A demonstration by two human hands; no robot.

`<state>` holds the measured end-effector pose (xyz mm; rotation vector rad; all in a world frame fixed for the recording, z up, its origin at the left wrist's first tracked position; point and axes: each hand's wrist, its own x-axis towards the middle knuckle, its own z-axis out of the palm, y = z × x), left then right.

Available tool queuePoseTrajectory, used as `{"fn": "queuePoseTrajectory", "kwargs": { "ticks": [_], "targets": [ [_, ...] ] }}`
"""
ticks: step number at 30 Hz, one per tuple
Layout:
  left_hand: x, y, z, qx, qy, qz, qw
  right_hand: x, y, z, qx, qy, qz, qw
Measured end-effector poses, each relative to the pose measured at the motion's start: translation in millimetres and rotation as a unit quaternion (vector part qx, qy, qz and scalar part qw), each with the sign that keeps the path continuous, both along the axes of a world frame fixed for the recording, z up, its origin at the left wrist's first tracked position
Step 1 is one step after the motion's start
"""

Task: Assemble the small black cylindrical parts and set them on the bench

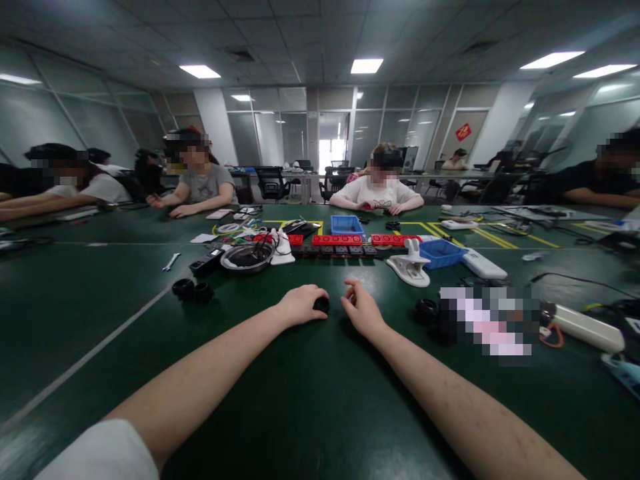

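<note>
Item: small black round plastic part (323, 305), lying on the dark green table (310, 400), at the fingertips of the left hand (300, 303) and between both hands; too round to show a long axis.
Left hand: nearer, fingers curled down over the part, gripping its near side.
Right hand (363, 312): just beside the part, apart from it, fingers half bent, thumb close to forefinger; whether it pinches anything cannot be told.
Beyond the left hand: round metal bowl (247, 257).

Green table (320, 407) carries a blue bin (443, 253), red strips (336, 239), bowl (247, 257).
</note>
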<state>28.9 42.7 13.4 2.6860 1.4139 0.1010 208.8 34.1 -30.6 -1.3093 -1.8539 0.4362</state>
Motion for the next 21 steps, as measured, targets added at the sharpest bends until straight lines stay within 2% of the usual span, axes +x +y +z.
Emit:
{"fn": "queuePoseTrajectory", "kwargs": {
  "ticks": [3,9,13,15,17,21],
  "targets": [
    [-28.0,2.9,1.5,-0.005,0.018,0.054,0.998,0.9,1.3,-1.8,-0.009,-0.005,0.005,1.000],
    [-124.9,-10.6,11.7,-0.026,0.090,0.198,0.976,-3.4,4.1,-4.7,-0.022,-0.030,0.037,0.999],
    [-174.8,-32.0,27.6,-0.050,0.099,0.229,0.967,-4.4,2.6,-3.9,-0.029,-0.038,0.044,0.998],
    [-193.5,-39.7,37.9,-0.043,0.041,0.214,0.975,-4.3,1.2,-3.0,-0.033,-0.041,0.042,0.998],
    [-209.5,-43.7,47.0,-0.017,-0.046,0.228,0.972,-4.6,-0.2,-2.1,-0.033,-0.045,0.038,0.998],
    [-234.3,-42.8,53.4,0.083,-0.213,0.305,0.924,-6.3,-1.8,-0.8,-0.035,-0.050,0.030,0.998]
  ]
}}
